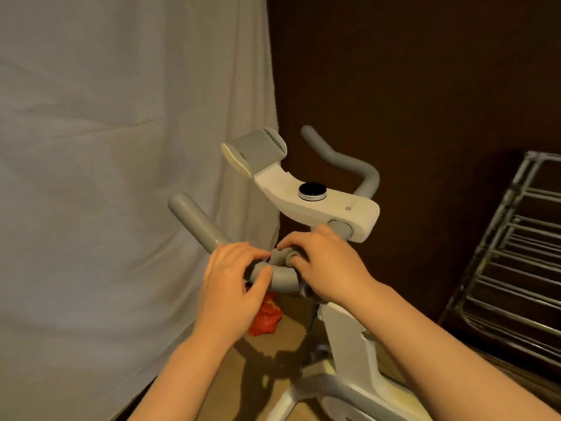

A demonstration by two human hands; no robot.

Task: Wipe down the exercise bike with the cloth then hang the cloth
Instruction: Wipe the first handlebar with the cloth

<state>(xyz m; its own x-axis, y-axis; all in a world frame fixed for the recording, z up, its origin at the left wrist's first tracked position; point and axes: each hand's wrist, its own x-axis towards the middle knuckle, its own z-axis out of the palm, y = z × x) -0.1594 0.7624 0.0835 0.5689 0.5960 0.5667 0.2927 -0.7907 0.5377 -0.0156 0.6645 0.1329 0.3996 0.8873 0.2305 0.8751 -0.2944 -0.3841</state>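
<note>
The white exercise bike (349,208) stands in the middle, with grey handlebars, a round black knob on its console and a tilted grey holder at the front. My left hand (230,287) grips the near grey handlebar (197,223) at its bend, thumb underneath. My right hand (328,262) holds a small bunched grey cloth (280,256) against the bar just right of the left hand, fingers curled over it. Most of the cloth is hidden under my fingers.
A white sheet (121,177) hangs along the left. A dark brown wall is behind the bike. A metal drying rack (516,253) leans at the right. A red bag (267,317) lies on the floor below the handlebar.
</note>
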